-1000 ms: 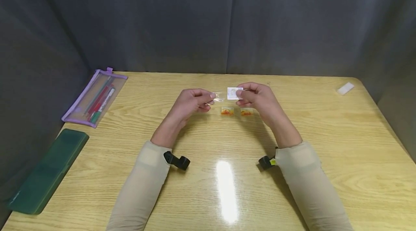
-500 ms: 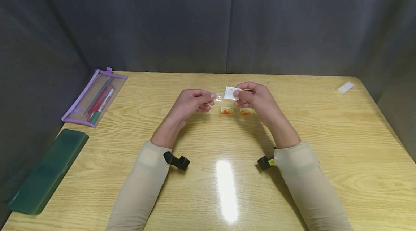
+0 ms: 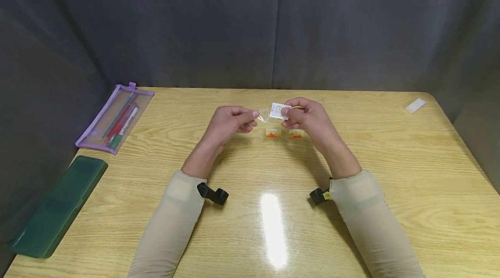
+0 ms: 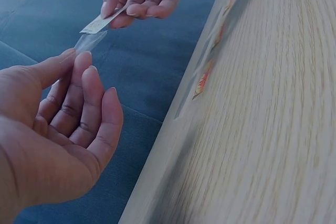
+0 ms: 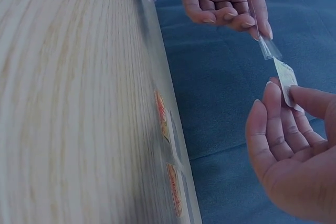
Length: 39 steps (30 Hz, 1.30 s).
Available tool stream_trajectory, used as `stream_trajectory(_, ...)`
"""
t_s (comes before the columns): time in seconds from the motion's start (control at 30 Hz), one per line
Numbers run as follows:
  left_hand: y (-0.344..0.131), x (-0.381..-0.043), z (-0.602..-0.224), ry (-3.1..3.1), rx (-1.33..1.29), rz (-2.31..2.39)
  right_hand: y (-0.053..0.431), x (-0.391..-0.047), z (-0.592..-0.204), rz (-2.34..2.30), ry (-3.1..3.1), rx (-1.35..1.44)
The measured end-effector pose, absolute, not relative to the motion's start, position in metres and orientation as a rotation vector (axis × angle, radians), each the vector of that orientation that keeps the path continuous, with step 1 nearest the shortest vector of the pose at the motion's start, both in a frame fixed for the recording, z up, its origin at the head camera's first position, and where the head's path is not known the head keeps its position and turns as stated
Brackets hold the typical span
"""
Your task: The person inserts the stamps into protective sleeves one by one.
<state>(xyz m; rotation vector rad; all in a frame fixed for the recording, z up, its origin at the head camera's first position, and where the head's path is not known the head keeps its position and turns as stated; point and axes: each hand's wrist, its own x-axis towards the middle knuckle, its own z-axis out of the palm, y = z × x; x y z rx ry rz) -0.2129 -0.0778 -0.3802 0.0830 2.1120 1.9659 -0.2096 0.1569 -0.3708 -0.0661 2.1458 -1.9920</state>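
Note:
My left hand (image 3: 234,120) pinches a small clear plastic sleeve (image 4: 90,41) between thumb and fingertips, held above the table. Facing it, my right hand (image 3: 308,117) pinches a small white printed card (image 3: 276,110), about the size of a stamp, by its right end. The card's left edge is right at the sleeve's near end in both wrist views, slightly tilted. Below the hands lie two small cards with orange and yellow pictures, a left one (image 3: 273,133) and a right one (image 3: 296,134), flat on the table. My right fingers cover part of the white card.
A purple-edged mesh pouch (image 3: 145,99) with pens lies at the table's back left. In front of it is a dark green case (image 3: 58,208). A white block (image 3: 415,105) lies at the back right. Dark curtains (image 3: 195,30) stand behind the wooden table (image 3: 390,152).
My right hand has shifted slightly left, bringing the white card closer to the sleeve and tilting it a little. The left hand has barely moved; the sleeve now looks more spread.

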Motion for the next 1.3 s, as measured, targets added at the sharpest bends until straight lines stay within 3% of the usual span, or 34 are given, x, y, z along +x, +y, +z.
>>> stream_trajectory(1.3,-0.067,-0.213,-0.386,2.136,0.079,2.030,0.156,-0.207,-0.367,-1.996,2.207,-0.057)
